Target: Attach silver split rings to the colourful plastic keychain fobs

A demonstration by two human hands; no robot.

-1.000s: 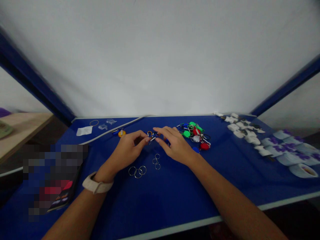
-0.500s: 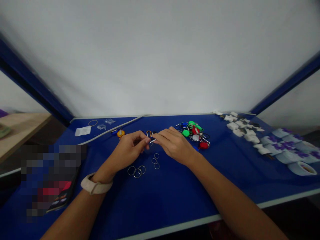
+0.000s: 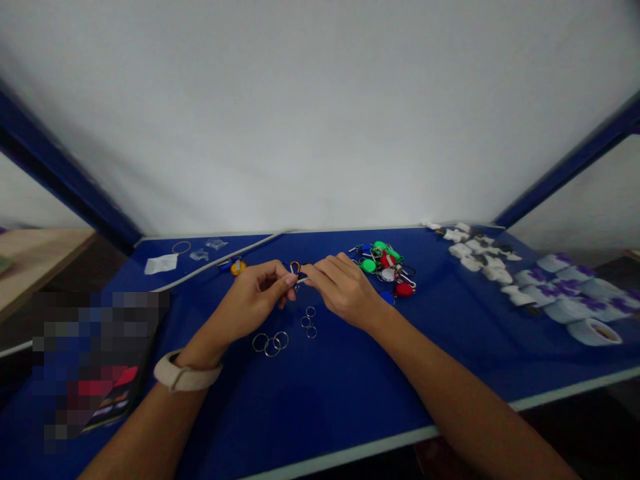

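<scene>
My left hand (image 3: 256, 291) and my right hand (image 3: 343, 288) meet at the middle of the blue table top (image 3: 320, 400). Their fingertips pinch a small orange carabiner (image 3: 295, 268) with a short metal piece (image 3: 302, 281) at its lower end. Below my hands lie several small split rings (image 3: 309, 322) and, nearer my left wrist, several larger split rings (image 3: 271, 343). A heap of colored keychains (image 3: 383, 267) sits just beyond my right fingers. An orange round tag (image 3: 238, 267) lies beyond my left hand.
A white cable (image 3: 215, 268) crosses the back left of the table, beyond it a white packet (image 3: 161, 265) and clear plastic bits (image 3: 200, 254). White pieces (image 3: 473, 252) and purple-printed white rolls (image 3: 565, 300) line the right side. A blurred dark object (image 3: 100, 367) lies at front left.
The whole view has drifted slightly left and down. My right fingers have flattened closer over the carabiner, and my left fingers stay pinched on it.
</scene>
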